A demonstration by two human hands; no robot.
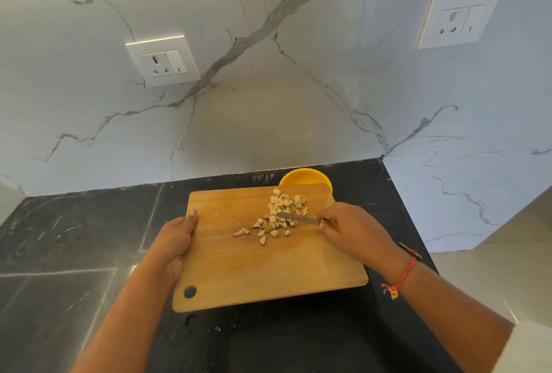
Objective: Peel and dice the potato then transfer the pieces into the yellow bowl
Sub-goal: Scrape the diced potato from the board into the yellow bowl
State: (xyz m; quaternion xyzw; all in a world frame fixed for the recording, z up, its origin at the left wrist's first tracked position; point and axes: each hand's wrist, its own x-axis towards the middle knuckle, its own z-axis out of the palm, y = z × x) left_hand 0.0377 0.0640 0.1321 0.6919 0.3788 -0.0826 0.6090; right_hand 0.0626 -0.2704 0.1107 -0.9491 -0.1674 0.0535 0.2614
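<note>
On the wooden cutting board [254, 271], at its right side, I see the fingers [324, 214] of the right hand [355, 230] curled closed round the yellow handle of a knife [298, 218]. Its blade points left and lies low among the diced potato pieces [279, 217]. The pieces sit in a loose heap on the far right part of the board, with a few strays trailing toward the middle.

At the left edge, the thumb [192, 217] of the left hand [174, 241] lies flat on top of the board. The other fingers wrap under the edge, so this hand grips the board itself.

The yellow bowl [304, 177] stands just beyond the board's far right corner, and the board's edge hides its near side. I cannot tell what is in it.

A red thread [403, 275] circles the right wrist. The board rests on a dark stone counter [74, 238]. Behind it a white marbled wall carries two sockets [162, 62], one on each side of the corner.
</note>
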